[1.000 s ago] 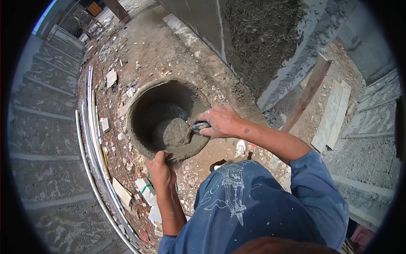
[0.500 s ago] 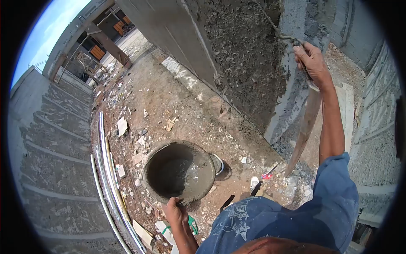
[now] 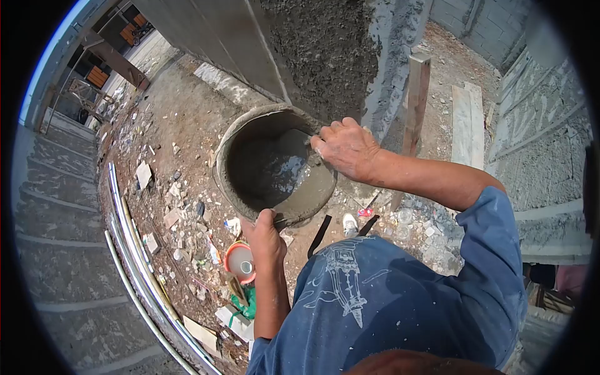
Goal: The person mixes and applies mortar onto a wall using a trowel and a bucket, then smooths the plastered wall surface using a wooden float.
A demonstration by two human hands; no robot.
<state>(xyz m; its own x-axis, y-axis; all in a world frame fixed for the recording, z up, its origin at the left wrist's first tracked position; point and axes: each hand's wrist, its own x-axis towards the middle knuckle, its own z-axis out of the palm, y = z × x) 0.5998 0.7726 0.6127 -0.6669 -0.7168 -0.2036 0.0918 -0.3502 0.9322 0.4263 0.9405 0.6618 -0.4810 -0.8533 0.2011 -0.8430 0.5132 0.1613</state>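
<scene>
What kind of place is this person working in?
Most likely a building site outdoors: the left hand holds a bucket of wet mortar beside a wall freshly coated in rough render, with rubble strewn over the bare ground.

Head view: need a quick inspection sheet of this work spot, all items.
Surface: bare dirt ground, strewn with rubble.
Job's things: mortar-caked bucket, wet mix at the bottom, held off the ground and tilted; a rough-plastered wall behind it.
Clutter: broken tile and stone scraps, an orange lid, green strap, a wooden post upright and a plank lying flat.
Grippers: left hand grips the bucket's near rim; right hand is over the far rim, reaching inside; any tool in it is hidden.
Cables: nothing seen; only pale pipes lying along the left.
Surroundings: block walls on the right, a concrete slope on the left.
</scene>
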